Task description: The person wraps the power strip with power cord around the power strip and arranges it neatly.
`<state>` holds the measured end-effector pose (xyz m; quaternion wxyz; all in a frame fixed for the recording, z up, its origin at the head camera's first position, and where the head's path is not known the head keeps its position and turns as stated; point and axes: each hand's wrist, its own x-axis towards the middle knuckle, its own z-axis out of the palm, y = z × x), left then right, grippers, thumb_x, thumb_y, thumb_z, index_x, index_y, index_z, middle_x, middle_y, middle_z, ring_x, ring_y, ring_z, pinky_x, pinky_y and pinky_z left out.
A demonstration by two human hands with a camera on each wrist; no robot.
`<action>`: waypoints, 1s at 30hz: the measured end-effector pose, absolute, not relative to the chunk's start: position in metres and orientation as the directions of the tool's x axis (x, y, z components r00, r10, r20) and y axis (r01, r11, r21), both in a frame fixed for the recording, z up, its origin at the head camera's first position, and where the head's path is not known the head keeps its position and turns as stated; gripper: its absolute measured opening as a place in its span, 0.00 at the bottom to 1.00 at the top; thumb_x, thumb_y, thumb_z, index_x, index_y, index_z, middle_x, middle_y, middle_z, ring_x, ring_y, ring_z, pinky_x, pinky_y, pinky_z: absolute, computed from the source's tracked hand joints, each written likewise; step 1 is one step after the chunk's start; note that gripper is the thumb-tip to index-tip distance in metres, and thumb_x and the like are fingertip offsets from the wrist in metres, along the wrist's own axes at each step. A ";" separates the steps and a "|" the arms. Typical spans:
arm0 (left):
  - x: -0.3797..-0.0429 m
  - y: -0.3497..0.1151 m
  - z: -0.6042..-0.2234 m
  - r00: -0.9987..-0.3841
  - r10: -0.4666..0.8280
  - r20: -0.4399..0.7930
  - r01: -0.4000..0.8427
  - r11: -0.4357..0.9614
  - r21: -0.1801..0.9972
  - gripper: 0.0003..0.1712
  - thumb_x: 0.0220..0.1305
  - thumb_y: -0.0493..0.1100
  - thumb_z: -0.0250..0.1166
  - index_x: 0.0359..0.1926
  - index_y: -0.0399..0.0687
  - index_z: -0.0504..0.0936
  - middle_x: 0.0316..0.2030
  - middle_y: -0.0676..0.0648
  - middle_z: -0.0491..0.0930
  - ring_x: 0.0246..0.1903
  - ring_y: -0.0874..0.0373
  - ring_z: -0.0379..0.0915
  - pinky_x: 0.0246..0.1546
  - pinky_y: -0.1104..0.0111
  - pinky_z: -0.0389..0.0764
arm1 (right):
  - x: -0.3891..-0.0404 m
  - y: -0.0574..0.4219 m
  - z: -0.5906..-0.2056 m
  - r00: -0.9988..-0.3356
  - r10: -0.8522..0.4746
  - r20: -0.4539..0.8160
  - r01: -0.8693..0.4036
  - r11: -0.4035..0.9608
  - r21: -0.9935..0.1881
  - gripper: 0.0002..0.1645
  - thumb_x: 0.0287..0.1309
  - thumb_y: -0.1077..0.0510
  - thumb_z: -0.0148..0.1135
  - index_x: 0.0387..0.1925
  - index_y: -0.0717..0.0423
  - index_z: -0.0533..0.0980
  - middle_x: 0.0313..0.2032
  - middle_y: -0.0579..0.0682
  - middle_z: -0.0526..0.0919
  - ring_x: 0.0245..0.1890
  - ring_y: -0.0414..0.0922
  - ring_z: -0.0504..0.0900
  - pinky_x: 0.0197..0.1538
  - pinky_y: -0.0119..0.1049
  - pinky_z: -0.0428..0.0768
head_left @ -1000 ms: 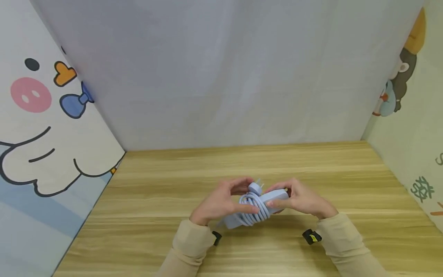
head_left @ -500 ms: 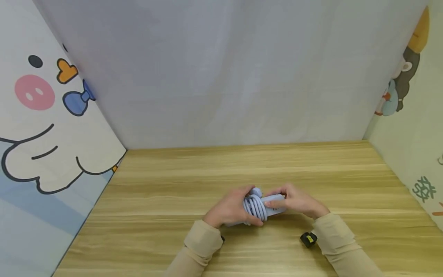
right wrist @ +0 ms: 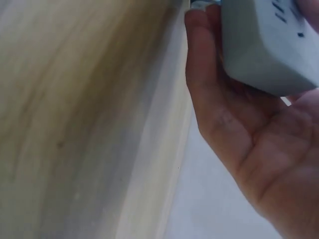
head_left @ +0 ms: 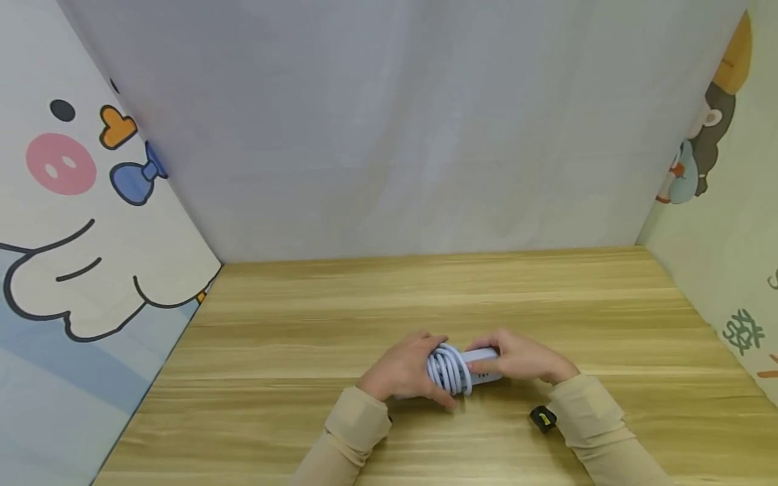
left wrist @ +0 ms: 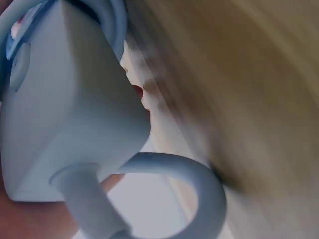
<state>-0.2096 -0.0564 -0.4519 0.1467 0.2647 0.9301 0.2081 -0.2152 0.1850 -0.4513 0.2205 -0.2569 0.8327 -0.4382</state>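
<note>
A pale power strip [head_left: 484, 355], its cord [head_left: 450, 370] wound round it in several turns, is held low over the wooden table [head_left: 340, 304] in the head view. My left hand [head_left: 404, 372] grips the wound part from the left. Around the strip's right end curl the thumb and fingers of my right hand [head_left: 527, 358]. In the left wrist view the end of the power strip [left wrist: 75, 109] fills the left side, and its cord [left wrist: 212, 199] loops out below. Socket slots show on the strip [right wrist: 264, 55] in the right wrist view, above my right palm [right wrist: 284, 154]. The plug is hidden.
Near the right cuff shows a small black wrist device [head_left: 543, 419] with a yellow mark. A pale grey cloth wall [head_left: 389, 135] rises behind the table. Cartoon-printed panels stand at left [head_left: 79, 223] and right [head_left: 717, 270].
The power strip has been turned in the hands, so slots now show and the plug has gone from sight. The left hand has moved right and farther over the wound cord.
</note>
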 end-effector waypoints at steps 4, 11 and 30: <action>-0.210 -0.057 -0.453 -0.815 0.559 -0.152 0.443 0.771 0.457 0.62 0.38 0.65 0.84 0.74 0.53 0.67 0.61 0.48 0.75 0.56 0.57 0.74 0.59 0.61 0.78 | -0.215 0.186 -0.452 -0.743 -0.655 -0.135 -0.254 0.463 -0.849 0.17 0.68 0.52 0.65 0.51 0.59 0.83 0.41 0.50 0.88 0.37 0.39 0.82 0.41 0.30 0.80; -0.212 -0.058 -0.453 -0.799 0.592 -0.102 0.482 0.733 0.480 0.57 0.40 0.66 0.82 0.69 0.51 0.71 0.55 0.51 0.79 0.50 0.61 0.75 0.55 0.66 0.79 | -0.216 0.184 -0.453 -0.759 -0.646 -0.083 -0.273 0.430 -0.860 0.15 0.68 0.54 0.64 0.49 0.58 0.84 0.40 0.50 0.88 0.36 0.40 0.81 0.40 0.32 0.81; -0.188 -0.029 -0.433 -0.469 0.409 0.782 0.564 0.821 -0.091 0.08 0.64 0.39 0.67 0.42 0.45 0.89 0.42 0.49 0.88 0.45 0.53 0.82 0.51 0.64 0.80 | -0.206 0.166 -0.428 -0.984 -0.171 0.043 -0.095 0.308 -0.947 0.24 0.71 0.49 0.62 0.51 0.67 0.81 0.37 0.61 0.88 0.30 0.45 0.87 0.34 0.38 0.87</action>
